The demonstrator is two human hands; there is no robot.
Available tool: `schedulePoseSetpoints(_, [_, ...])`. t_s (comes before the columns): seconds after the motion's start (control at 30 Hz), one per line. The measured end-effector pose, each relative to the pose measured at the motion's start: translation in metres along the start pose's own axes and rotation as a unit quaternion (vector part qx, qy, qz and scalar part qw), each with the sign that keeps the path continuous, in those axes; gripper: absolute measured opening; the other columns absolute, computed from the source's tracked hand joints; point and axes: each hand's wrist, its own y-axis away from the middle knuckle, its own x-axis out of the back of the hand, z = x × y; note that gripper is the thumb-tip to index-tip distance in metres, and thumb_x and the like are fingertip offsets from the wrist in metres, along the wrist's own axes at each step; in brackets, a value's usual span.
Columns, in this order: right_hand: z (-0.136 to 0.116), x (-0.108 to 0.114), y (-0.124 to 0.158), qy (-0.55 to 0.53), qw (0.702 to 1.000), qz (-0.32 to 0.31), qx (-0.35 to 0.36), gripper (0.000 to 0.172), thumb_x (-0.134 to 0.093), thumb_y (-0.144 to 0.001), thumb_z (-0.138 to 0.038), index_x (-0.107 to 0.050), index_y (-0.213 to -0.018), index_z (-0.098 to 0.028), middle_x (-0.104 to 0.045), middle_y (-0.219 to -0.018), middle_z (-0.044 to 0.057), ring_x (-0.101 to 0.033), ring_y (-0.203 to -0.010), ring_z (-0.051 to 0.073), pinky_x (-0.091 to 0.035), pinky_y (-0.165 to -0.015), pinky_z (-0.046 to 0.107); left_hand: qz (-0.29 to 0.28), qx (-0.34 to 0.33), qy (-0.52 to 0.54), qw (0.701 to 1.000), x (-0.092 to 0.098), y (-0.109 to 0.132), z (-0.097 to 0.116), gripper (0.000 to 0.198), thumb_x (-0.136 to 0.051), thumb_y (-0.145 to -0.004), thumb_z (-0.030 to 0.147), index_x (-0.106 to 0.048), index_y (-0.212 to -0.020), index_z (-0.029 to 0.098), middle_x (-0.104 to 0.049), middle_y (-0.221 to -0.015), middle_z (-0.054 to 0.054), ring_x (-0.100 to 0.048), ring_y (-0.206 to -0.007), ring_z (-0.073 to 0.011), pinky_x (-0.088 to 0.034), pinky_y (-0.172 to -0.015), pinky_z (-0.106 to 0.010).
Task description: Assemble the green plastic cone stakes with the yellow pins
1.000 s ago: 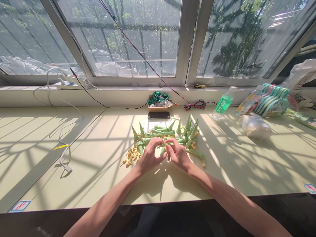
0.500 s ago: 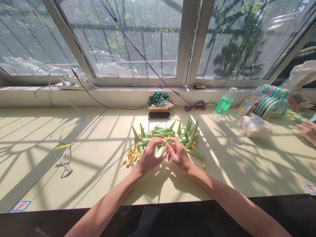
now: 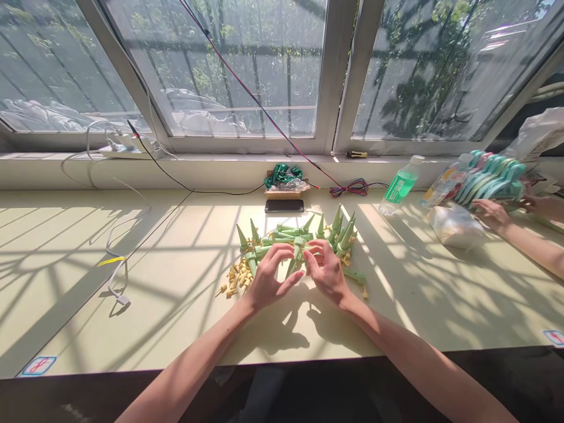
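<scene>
A green plastic piece with a pointed cone end (image 3: 298, 251) is between my hands, its wider end up. My right hand (image 3: 326, 275) pinches it at its right side with thumb and fingers. Beside it on the left, my left hand (image 3: 269, 277) has its thumb spread away from curved fingers, whose tips are close to the piece; whether they touch it I cannot tell. Behind my hands lies a pile of green plastic parts (image 3: 287, 239), with several cones standing upright (image 3: 336, 222). Small yellow plastic pieces (image 3: 238, 278) lie heaped left of my left hand.
A dark phone (image 3: 284, 205) lies behind the pile, before a small box with green wrapping (image 3: 284, 183). Right are a green-labelled bottle (image 3: 400, 187), a plastic-wrapped bundle (image 3: 455, 226) and pastel hangers (image 3: 491, 181), with another person's hand (image 3: 492, 215) beside them. A cable (image 3: 118, 282) lies left.
My left thumb has moved away from the right fingers, and the green piece shows more plainly between my hands. The other person's hands have moved in to the hangers, which shifted slightly.
</scene>
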Motion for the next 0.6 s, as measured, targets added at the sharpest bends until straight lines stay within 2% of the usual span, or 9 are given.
schedulePoseSetpoints(0.13, [-0.0011,0.0000,-0.0002,0.042,0.999,0.024,0.011,0.022,-0.056,-0.095,-0.039,-0.052,-0.108,-0.022,-0.066,-0.089,0.005,-0.063,-0.054,0.014,-0.053,-0.050,0.030,0.014,0.044,0.048,0.998,-0.0024,0.0003,0.0000,0.014,-0.060,-0.092,0.023,-0.057,-0.106,0.018,-0.061,-0.105,-0.009,-0.064,-0.098,-0.0210,-0.061,-0.081,-0.036])
schedulePoseSetpoints(0.33, [-0.0008,-0.0024,0.0018,0.066,0.997,0.013,0.043,0.019,-0.057,-0.094,-0.038,-0.054,-0.104,-0.022,-0.067,-0.090,0.004,-0.065,-0.056,0.014,-0.053,-0.051,0.028,0.038,0.102,0.036,0.993,-0.0065,0.0034,-0.0049,0.035,-0.062,-0.092,0.024,-0.050,-0.125,0.020,-0.063,-0.096,-0.004,-0.066,-0.075,-0.0140,-0.061,-0.072,-0.033])
schedulePoseSetpoints(0.6, [0.0029,-0.0026,0.0023,0.068,0.995,-0.001,0.067,0.017,-0.056,-0.094,-0.037,-0.056,-0.099,-0.021,-0.068,-0.090,0.005,-0.063,-0.053,0.012,-0.052,-0.050,0.027,0.014,0.111,0.026,0.993,-0.0052,0.0048,-0.0063,0.042,-0.061,-0.092,0.022,-0.052,-0.132,0.019,-0.064,-0.097,-0.006,-0.065,-0.074,-0.0135,-0.061,-0.073,-0.033])
